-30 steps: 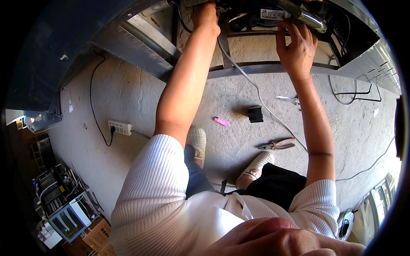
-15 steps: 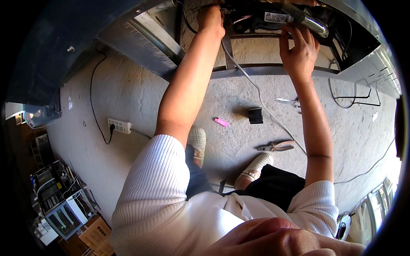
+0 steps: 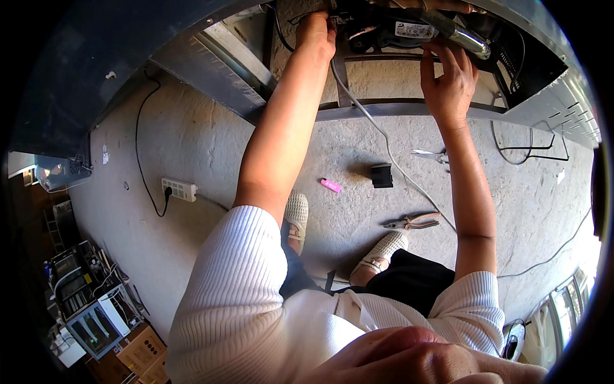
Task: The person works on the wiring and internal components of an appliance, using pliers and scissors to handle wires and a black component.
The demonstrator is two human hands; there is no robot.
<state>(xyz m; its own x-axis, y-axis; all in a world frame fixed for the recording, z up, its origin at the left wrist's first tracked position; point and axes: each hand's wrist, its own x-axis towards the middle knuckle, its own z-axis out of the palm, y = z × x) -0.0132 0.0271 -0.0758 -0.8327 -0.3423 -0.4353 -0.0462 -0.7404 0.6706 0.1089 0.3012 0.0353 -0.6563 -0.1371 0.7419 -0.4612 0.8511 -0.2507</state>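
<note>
I reach with both arms into the open base compartment of a metal appliance (image 3: 416, 109). My left hand (image 3: 318, 32) is curled at the compartment's upper left, closed around the top end of a white cable (image 3: 384, 137) that runs down to the floor. My right hand (image 3: 449, 80) has its fingers spread and raised, with the fingertips touching the underside of a black rounded motor unit (image 3: 396, 32). A shiny metal cylinder (image 3: 472, 42) lies just right of that hand.
On the concrete floor lie a pink lighter-shaped object (image 3: 330, 185), a small black box (image 3: 382, 175), pliers (image 3: 412, 223) and metal snips (image 3: 430, 154). A white power strip (image 3: 179, 189) sits left. Black wires (image 3: 527, 146) loop right. Boxes and devices (image 3: 96, 320) crowd the lower left.
Both hands have stayed inside the compartment. My right hand has shifted slightly up toward the black unit, and my left hand has barely moved.
</note>
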